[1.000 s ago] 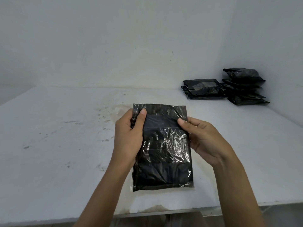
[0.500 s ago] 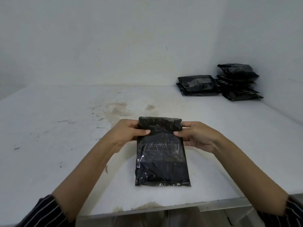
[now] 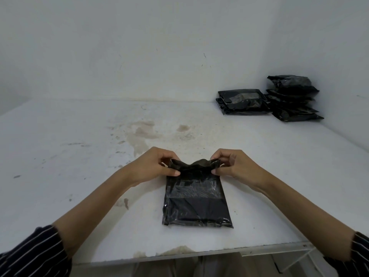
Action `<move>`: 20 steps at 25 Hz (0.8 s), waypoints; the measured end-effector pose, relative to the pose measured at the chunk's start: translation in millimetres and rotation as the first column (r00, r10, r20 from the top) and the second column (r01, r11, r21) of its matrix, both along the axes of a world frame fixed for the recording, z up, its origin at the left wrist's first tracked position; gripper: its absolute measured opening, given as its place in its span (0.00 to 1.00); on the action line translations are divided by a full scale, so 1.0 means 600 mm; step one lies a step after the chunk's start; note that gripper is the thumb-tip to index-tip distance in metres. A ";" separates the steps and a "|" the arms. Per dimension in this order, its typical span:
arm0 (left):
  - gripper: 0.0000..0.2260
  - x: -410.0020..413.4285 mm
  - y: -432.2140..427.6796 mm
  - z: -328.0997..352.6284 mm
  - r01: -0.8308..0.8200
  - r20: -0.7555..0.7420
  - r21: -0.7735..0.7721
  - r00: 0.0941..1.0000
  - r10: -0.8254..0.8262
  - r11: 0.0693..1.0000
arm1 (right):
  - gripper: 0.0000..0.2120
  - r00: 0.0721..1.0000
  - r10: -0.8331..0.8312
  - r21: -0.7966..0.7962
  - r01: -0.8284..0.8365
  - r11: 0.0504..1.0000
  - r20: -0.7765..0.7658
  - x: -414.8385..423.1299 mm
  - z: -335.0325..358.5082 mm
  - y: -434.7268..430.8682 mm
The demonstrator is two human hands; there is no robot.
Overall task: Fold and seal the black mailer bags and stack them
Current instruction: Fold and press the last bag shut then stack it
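A black mailer bag (image 3: 196, 202) lies flat on the white table (image 3: 79, 156), near its front edge. Its far flap is lifted and crumpled. My left hand (image 3: 153, 166) pinches the flap's left corner between thumb and fingers. On the other side, my right hand (image 3: 233, 166) pinches the right corner. Two piles of black mailer bags sit at the far right by the wall: a low pile (image 3: 242, 101) and a taller pile (image 3: 292, 98) in the corner.
Walls close the table at the back and the right. Brownish stains (image 3: 143, 132) mark the tabletop beyond my hands. The table's front edge (image 3: 179, 254) runs just below the bag.
The bag went from held up in both hands to lying on the table. Both hands moved to its far end and now lift the flap, which has bunched up.
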State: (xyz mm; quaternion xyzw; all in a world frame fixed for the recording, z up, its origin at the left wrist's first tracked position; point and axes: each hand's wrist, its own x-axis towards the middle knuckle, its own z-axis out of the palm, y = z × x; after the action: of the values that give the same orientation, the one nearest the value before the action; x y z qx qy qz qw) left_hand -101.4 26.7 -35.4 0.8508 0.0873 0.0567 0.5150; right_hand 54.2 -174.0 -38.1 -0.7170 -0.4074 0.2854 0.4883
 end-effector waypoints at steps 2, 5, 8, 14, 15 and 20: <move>0.07 -0.002 0.002 -0.005 0.025 0.042 0.047 0.999 -0.027 0.999 | 0.09 0.998 0.006 0.009 -0.006 1.000 0.055 -0.002 -0.002 -0.003; 0.07 -0.004 0.000 -0.015 0.021 0.140 0.217 0.989 -0.053 0.976 | 0.08 0.991 -0.002 -0.027 0.006 1.000 0.134 -0.010 0.005 -0.008; 0.08 -0.004 -0.002 -0.022 0.001 0.234 0.374 0.967 -0.095 0.928 | 0.06 0.949 -0.034 -0.032 0.046 0.998 0.314 -0.021 0.000 -0.008; 0.05 -0.012 0.006 -0.037 0.022 0.382 0.485 0.894 -0.235 0.874 | 0.08 0.758 -0.132 0.147 0.048 0.988 0.638 -0.048 -0.039 -0.021; 0.06 -0.014 0.010 -0.038 0.028 0.394 0.510 0.881 -0.263 0.860 | 0.07 0.699 -0.113 0.140 0.019 0.990 0.706 -0.048 -0.042 -0.021; 0.08 -0.025 0.016 -0.044 0.022 0.386 0.589 0.870 -0.306 0.808 | 0.07 0.377 -0.039 0.064 -0.054 0.996 0.925 -0.044 -0.043 -0.021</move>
State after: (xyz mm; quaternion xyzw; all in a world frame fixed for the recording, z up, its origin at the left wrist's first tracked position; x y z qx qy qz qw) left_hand -116.6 36.2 -61.5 0.9302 -0.1353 0.2351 0.2471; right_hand 27.7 -186.8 -63.9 -0.7313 -0.6253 -0.1785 0.2058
